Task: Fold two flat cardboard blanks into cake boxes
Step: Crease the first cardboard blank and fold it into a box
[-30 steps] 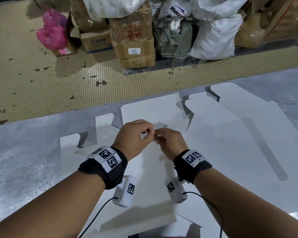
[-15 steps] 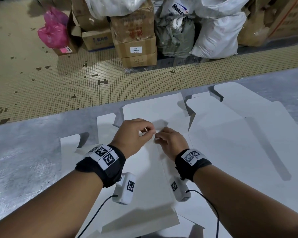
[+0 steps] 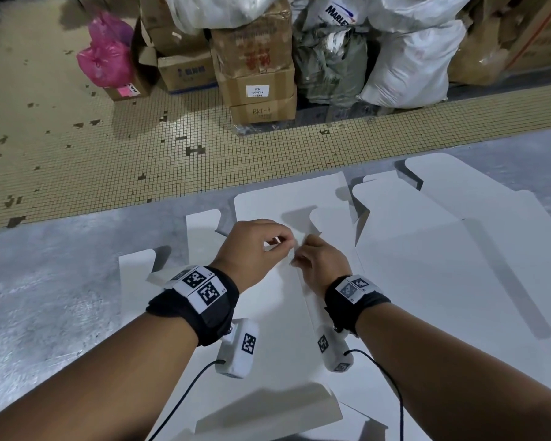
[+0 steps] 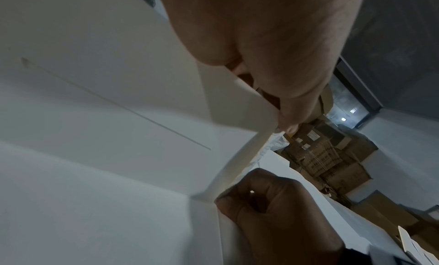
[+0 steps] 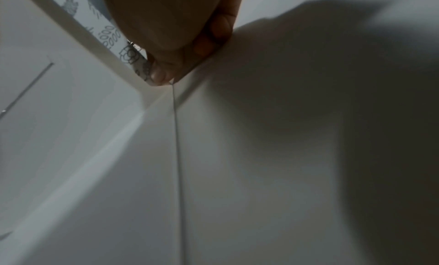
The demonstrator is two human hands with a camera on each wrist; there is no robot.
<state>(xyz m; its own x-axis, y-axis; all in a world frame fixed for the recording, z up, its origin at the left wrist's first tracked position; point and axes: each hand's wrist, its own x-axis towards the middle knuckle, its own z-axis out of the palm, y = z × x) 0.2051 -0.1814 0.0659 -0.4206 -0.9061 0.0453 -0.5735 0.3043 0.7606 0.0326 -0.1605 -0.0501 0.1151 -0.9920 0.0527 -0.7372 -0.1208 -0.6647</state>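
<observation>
Mid-frame on the worktop [image 3: 61,297], my left hand [image 3: 252,246] and right hand [image 3: 318,265] both pinch a flap of the near cardboard blank [image 3: 277,313]; 2nd blank [image 3: 442,265] lies flat at right. Risk: uneven pull, so flap creases off the score or tears. Legible: "MARLE…" on sack [image 3: 341,11], "BKT-A" on carton [image 3: 261,111].

Dim indoor light, soft shadows, wide-angle bending, wrist views blurred and dark

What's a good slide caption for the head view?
Both hands pinch a flap of the near cardboard blank.
</observation>
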